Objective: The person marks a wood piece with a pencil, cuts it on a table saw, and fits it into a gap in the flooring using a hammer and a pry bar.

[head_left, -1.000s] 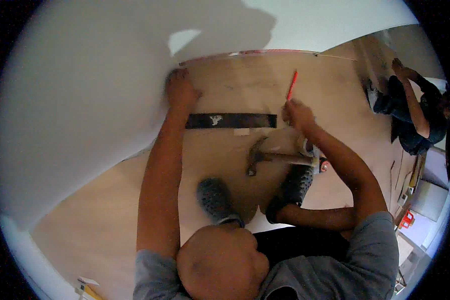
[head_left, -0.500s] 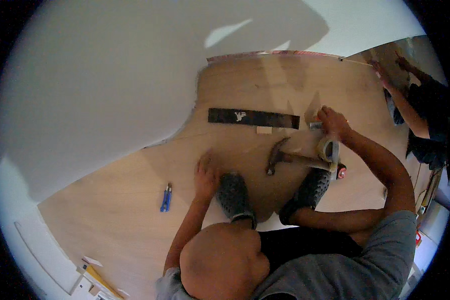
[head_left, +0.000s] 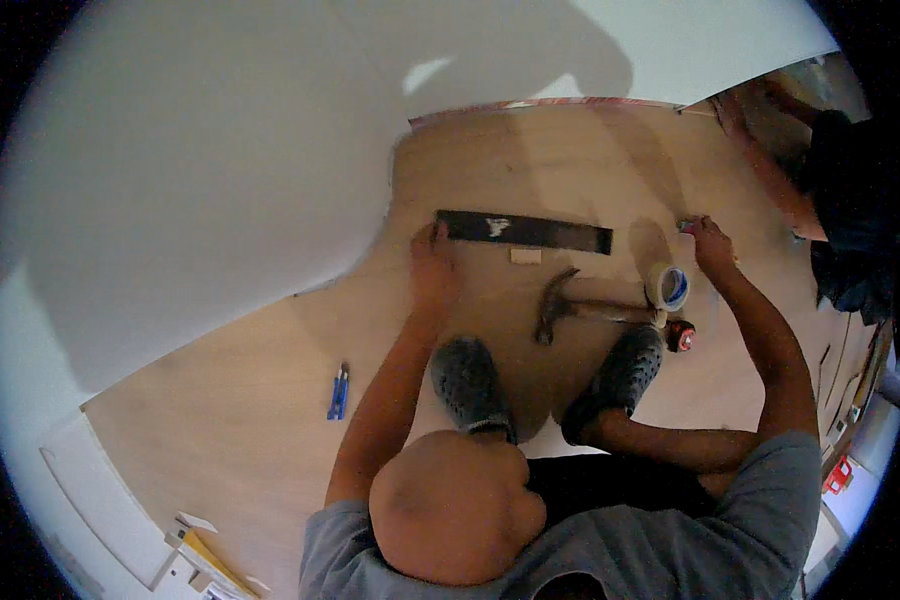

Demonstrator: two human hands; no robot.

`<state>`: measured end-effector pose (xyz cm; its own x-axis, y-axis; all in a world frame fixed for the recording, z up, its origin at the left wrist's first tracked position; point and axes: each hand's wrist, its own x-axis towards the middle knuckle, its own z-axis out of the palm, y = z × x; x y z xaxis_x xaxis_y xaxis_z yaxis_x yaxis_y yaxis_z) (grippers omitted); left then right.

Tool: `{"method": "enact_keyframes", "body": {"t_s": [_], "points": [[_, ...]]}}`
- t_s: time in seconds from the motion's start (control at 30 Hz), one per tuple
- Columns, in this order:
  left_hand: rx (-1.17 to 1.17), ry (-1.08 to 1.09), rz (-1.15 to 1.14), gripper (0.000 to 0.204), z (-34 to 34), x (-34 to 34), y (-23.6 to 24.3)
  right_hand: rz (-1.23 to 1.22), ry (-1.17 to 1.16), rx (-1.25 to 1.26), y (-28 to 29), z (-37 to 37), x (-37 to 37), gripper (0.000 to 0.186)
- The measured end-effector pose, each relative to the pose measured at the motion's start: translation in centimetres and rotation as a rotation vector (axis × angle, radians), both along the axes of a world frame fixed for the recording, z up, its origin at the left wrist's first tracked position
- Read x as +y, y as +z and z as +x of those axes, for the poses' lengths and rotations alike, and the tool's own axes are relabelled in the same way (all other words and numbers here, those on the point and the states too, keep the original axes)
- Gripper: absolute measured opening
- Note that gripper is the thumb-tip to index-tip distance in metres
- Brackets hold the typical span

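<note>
A long black flat strip (head_left: 555,235) with a white patch lies across the wooden floor. At its left end is my left hand (head_left: 435,268), slightly blurred, with its fingers closed on the strip's edge. My right hand (head_left: 712,248) is low over the floor at the right, closed on a small object whose kind I cannot make out; a pinkish end shows at the fingertips. Below the strip sits a small light wood block (head_left: 526,257). A claw hammer (head_left: 600,308) lies nearer to me, its handle end beside a roll of tape (head_left: 667,287) and a red-and-black tape measure (head_left: 681,336).
A blue-handled cutting tool (head_left: 338,393) lies on the floor at the left. A white wall (head_left: 220,180) bulges in at far left. At the right another person's arm (head_left: 765,165) reaches toward the far wall's base. My dark clogs (head_left: 467,385) stand near the hammer.
My left hand has moved forward from the floor to the strip's left end, and the strip has shifted slightly right. My right hand has moved right, away from the tape roll, which has turned.
</note>
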<state>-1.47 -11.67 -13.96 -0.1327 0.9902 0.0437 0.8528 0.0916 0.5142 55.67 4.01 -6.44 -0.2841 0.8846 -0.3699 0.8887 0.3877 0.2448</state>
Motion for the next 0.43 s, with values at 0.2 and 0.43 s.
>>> {"method": "enact_keyframes", "body": {"t_s": [0.2, 0.43], "points": [[-0.108, -0.270, 0.017, 0.043, 0.3, -1.8, 2.0, -0.013, -0.041, 0.155, 0.8, -4.7, -2.2, 0.043], [0.048, 0.457, -0.189, 0.053, -11.4, -19.4, 3.8, -0.203, 0.205, 0.435, 1.2, -18.1, -3.4, 0.073]]}}
